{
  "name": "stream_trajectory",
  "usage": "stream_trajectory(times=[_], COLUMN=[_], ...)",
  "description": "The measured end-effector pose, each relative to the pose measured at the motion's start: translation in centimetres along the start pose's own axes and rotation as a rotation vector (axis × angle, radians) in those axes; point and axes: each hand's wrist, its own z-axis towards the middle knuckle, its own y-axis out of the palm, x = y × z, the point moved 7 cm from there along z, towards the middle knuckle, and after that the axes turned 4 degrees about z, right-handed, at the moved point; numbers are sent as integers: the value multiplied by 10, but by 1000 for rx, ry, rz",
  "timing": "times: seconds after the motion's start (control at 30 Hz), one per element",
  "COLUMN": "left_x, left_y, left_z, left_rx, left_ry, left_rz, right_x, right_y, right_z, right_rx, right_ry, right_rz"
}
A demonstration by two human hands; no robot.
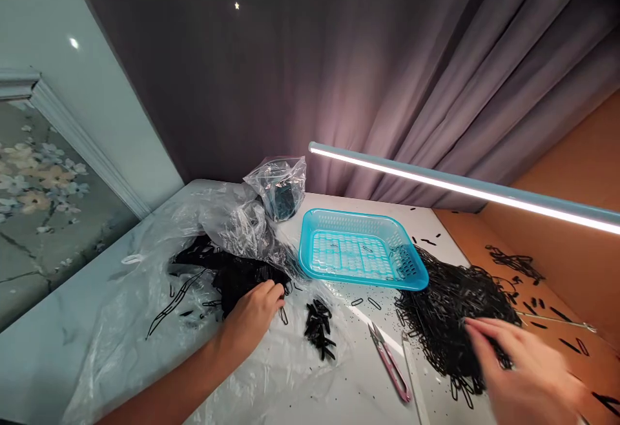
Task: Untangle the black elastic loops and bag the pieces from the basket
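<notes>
Your left hand [256, 309] rests at the near right edge of a black bundle [237, 283] on clear plastic sheeting [145, 321], and your right hand [523, 354] is over the near part of a heap of black loops [450, 289]; set apart like this, the two masses probably give each hand its own supply. Your left fingers are curled with the tips close together, your right thumb and forefinger nearly meet, but blur and overlap mean I cannot tell whether either grips anything. The sheeting likely keeps small bits off the white table [353, 391]. A blue plastic basket [363, 278] sits far between your hands, its near right corner against the heap, and pink-handled thread snips [391, 365] lie just left of the heap, presumably for easy reach. The loops look thin, matte and narrow, densely tangled, with strays fringing the near edge; the bundle looks flatter and darker, trailing long strands to the left.
</notes>
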Motion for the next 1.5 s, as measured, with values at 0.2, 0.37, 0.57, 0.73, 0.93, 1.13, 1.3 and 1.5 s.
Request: stream_trajectory(times=[0.2, 0.37, 0.57, 0.73, 0.93, 1.13, 1.3, 1.5], left_x=[9, 4, -9, -10, -12, -10, 6, 11], left_y=[2, -18, -27, -16, -5, 13, 19, 7], left_z=[3, -1, -15, -25, -31, -49, -70, -81], left_rx=[36, 60, 57, -6, 6, -13, 50, 54], left_ry=[-29, -101, -208, -349, -415, -441, -466, -404], left_rz=[32, -83, -321, -853, -916, -957, -959, -678], right_x=[-186, -259, -271, -213, -50, -19, -154, -247], right_y=[102, 152, 166, 117, 31, 15, 91, 122], right_z=[-45, -47, -52, -35, 7, -2, -56, -69], right_rx=[-538, -598, -546, -476, -183, -109, -740, -846], right_ry=[-286, -416, -470, -360, -126, 65, 103, 169], right_rz=[333, 152, 165, 218, -112, -90, 742, 1038])
